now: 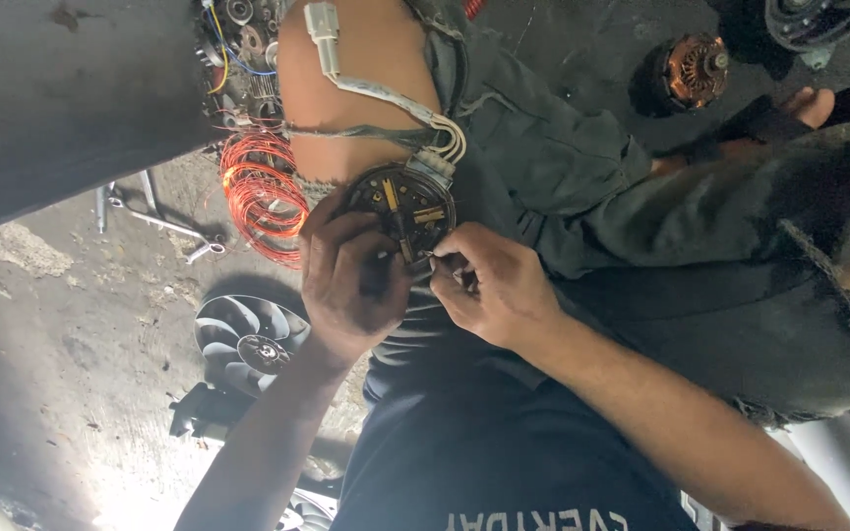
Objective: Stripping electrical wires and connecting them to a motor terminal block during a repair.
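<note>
Looking down from the head camera, one round dark motor plate [402,204] with brass-coloured parts rests on the person's knee, just above the middle of the picture. The left hand [351,280] is wrapped around its lower edge, at 7 o'clock from the plate, fingers closed on the rim. The right hand [489,285], at 4 o'clock, pinches something very small at the plate's lower edge; I cannot tell what it is.

I judge the plate stiff and rather light, but its small brass parts and thin wires look fragile, so the outer rim is the safe place to hold. One white cable [386,93] with one connector goes up from the plate at 12 o'clock and is soft.

At 9 o'clock lies one coil of copper wire [263,192]. One black fan [248,339] lies at 7 o'clock, and one copper-wound rotor [693,69] at 2 o'clock.
</note>
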